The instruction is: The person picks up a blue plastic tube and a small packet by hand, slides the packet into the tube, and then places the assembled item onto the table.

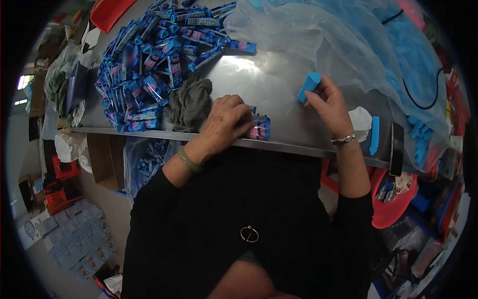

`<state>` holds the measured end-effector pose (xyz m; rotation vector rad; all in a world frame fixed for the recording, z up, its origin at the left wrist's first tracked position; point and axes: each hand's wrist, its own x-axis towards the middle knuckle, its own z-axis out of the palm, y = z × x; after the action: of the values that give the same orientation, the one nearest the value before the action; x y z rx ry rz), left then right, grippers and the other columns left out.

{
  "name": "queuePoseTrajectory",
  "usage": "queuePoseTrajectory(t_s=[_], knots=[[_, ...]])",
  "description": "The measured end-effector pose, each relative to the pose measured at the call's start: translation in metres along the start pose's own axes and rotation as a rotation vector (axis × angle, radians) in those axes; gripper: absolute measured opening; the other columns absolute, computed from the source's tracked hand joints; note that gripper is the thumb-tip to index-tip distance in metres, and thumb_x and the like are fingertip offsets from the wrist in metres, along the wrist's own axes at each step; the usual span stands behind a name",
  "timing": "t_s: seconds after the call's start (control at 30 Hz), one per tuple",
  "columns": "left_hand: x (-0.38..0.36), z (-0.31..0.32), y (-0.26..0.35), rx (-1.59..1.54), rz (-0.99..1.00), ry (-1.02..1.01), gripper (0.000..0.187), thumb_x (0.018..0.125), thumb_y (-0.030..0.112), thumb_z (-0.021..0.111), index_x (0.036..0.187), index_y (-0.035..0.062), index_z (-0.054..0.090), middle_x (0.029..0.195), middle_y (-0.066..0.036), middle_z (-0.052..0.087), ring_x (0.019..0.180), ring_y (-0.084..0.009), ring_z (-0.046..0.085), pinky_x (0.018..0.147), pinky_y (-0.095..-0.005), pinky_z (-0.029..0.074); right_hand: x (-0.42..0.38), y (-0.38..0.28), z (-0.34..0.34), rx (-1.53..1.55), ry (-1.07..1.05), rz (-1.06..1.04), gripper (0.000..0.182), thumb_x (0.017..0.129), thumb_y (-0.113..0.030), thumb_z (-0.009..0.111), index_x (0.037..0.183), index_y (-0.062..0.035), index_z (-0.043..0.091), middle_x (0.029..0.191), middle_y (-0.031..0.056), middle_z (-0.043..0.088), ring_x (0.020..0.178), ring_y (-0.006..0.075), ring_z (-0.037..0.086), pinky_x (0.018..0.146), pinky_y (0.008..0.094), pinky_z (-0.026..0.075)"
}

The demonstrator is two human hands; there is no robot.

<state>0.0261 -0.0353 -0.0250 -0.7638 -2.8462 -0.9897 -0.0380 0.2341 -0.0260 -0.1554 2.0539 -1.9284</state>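
On the metal table (279, 74), my right hand (329, 105) pinches a bright blue block (309, 85) between thumb and fingers, held a little above the surface. My left hand (226, 122), with curled fingers, rests near the front edge at a printed blue-and-pink wrapper (260, 128). Its fingertips are partly hidden, so whether they grip the wrapper is unclear. Left of that hand lies a crumpled grey cloth (190, 104). Behind it spreads a large heap of blue-and-pink wrapped packets (144, 65). A slim blue piece (374, 135) lies right of my right hand, beside white tissue (360, 122).
Clear plastic sheeting (318, 35) covers the back right, with blue pieces (421, 133) at its right side. A black strap-like object (396, 149) crosses the front edge. Below the table are a cardboard box (105, 159) and a red basin (396, 204).
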Motion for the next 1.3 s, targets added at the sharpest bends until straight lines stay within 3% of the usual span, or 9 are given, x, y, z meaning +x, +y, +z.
queuePoseTrajectory(t_s=[0.27, 0.5, 0.67, 0.8, 0.87, 1.03, 1.3], knots=[[-0.003, 0.007, -0.008, -0.047, 0.04, 0.06, 0.008, 0.076, 0.003, 0.067, 0.082, 0.0051, 0.061, 0.086, -0.009, 0.058, 0.087, -0.0284, 0.056, 0.081, -0.038, 0.043, -0.008, -0.006, 0.007, 0.14, 0.011, 0.003, 0.03, 0.09, -0.005, 0.057, 0.119, -0.0027, 0.051, 0.106, 0.0069, 0.063, 0.079, 0.0079, 0.059, 0.072, 0.0223, 0.051], [-0.003, 0.008, -0.008, -0.01, 0.059, 0.094, 0.004, 0.081, 0.004, 0.065, 0.084, 0.0036, 0.062, 0.085, -0.009, 0.06, 0.085, -0.0284, 0.057, 0.08, -0.0381, 0.043, -0.014, -0.006, 0.004, 0.072, 0.024, 0.033, 0.029, 0.091, -0.007, 0.06, 0.119, -0.0033, 0.054, 0.097, 0.003, 0.06, 0.076, 0.0074, 0.06, 0.068, 0.021, 0.049], [0.001, -0.001, -0.008, -0.018, 0.065, 0.144, 0.004, 0.083, 0.006, 0.066, 0.085, 0.0036, 0.064, 0.087, -0.009, 0.063, 0.084, -0.0273, 0.058, 0.08, -0.0371, 0.043, -0.016, -0.013, 0.007, -0.023, 0.118, -0.125, 0.021, 0.092, -0.009, 0.062, 0.112, -0.0034, 0.059, 0.094, 0.002, 0.058, 0.077, 0.0069, 0.057, 0.068, 0.0193, 0.045], [0.004, -0.006, -0.008, -0.385, -0.097, 0.078, 0.005, 0.085, 0.007, 0.067, 0.088, 0.0027, 0.068, 0.089, -0.008, 0.065, 0.084, -0.0211, 0.059, 0.078, -0.0324, 0.045, -0.016, -0.032, 0.012, -0.059, 0.193, -0.162, 0.02, 0.093, -0.011, 0.061, 0.111, -0.0031, 0.06, 0.094, 0.003, 0.058, 0.076, 0.0069, 0.056, 0.067, 0.0188, 0.043], [0.006, -0.009, -0.005, -0.529, -0.167, 0.055, 0.006, 0.086, 0.007, 0.067, 0.089, 0.0024, 0.068, 0.089, -0.007, 0.065, 0.084, -0.0183, 0.059, 0.076, -0.0302, 0.046, -0.016, -0.042, 0.012, 0.206, 0.084, -0.147, 0.021, 0.095, -0.015, 0.059, 0.112, -0.0021, 0.06, 0.093, 0.0034, 0.058, 0.075, 0.0071, 0.056, 0.064, 0.018, 0.041], [0.006, -0.012, -0.003, -0.855, -0.229, -0.042, 0.01, 0.091, 0.008, 0.063, 0.092, -0.0001, 0.069, 0.089, -0.005, 0.064, 0.08, -0.0107, 0.057, 0.072, -0.0247, 0.046, -0.004, -0.045, 0.007, 0.32, -0.041, -0.077, 0.023, 0.096, -0.018, 0.058, 0.112, -0.0017, 0.06, 0.088, 0.0023, 0.061, 0.074, 0.0058, 0.056, 0.06, 0.0175, 0.039], [0.004, -0.011, -0.003, -0.835, -0.179, -0.074, 0.012, 0.092, 0.009, 0.062, 0.095, -0.0007, 0.069, 0.089, -0.005, 0.063, 0.08, -0.0096, 0.057, 0.072, -0.0235, 0.046, 0.004, -0.049, 0.004, 0.363, -0.138, -0.05, 0.025, 0.096, -0.021, 0.058, 0.113, -0.0026, 0.061, 0.086, 0.0012, 0.062, 0.074, 0.0048, 0.057, 0.059, 0.0167, 0.039]])
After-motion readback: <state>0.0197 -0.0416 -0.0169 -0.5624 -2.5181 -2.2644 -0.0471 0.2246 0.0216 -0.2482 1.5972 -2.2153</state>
